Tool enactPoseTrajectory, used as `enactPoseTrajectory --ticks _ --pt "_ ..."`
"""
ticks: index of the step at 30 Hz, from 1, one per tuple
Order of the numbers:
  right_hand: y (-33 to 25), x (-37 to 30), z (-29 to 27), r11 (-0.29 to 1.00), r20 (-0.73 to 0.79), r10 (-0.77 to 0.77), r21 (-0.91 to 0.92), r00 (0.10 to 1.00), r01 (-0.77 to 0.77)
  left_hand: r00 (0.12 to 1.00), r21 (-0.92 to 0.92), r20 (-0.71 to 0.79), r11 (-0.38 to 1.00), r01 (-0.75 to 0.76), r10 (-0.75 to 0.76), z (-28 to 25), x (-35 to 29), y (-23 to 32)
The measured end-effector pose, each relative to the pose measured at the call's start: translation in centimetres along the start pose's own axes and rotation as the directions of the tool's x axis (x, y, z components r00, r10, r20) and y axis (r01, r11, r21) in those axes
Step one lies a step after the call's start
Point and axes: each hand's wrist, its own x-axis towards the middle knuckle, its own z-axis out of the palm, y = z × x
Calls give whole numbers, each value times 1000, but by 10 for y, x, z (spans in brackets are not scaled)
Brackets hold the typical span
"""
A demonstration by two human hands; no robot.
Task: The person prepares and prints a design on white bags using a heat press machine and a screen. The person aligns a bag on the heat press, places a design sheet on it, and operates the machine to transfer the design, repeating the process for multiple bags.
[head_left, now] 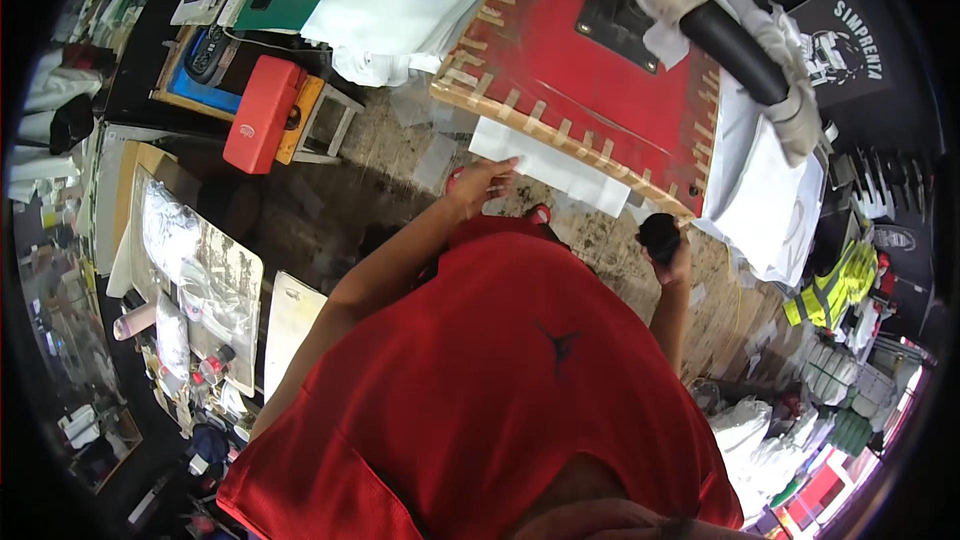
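Note:
A large red flat-topped machine, its edges bound with strips of tan tape, stands in front of me. Under its near edge a flat white panel sticks out. My left hand is at that panel's left end, fingers stretched and apart, one fingertip over the white surface; whether it presses there I cannot tell. By the machine's near right corner my right hand is closed around a rounded black object, whose kind I cannot make out.
A black handle-like bar with pale wrapping overhangs the machine. White printed bags are stacked at the back. Left of them, a red box stands by a small stool. White sheets and a yellow vest are on the right.

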Motion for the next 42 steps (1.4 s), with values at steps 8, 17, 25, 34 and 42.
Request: enactPoseTrajectory --ticks 8,17,25,34,42 --pt "-23 -95 133 595 418 -65 -713 906 372 969 67 -163 982 -176 185 10 -13 0" --pt "32 -36 189 7 642 -535 -646 549 763 988 120 -131 990 -70 86 -13 -31 -22" --pt "-29 133 169 -860 954 -248 -298 -170 -415 997 269 -67 961 62 -45 -18 -31 -8" --pt "-24 141 145 -651 695 -602 -712 393 264 972 636 234 755 -158 6 -7 -46 44" --pt "-10 73 178 -611 692 -517 -710 504 349 677 783 421 135 -607 604 29 -31 66"
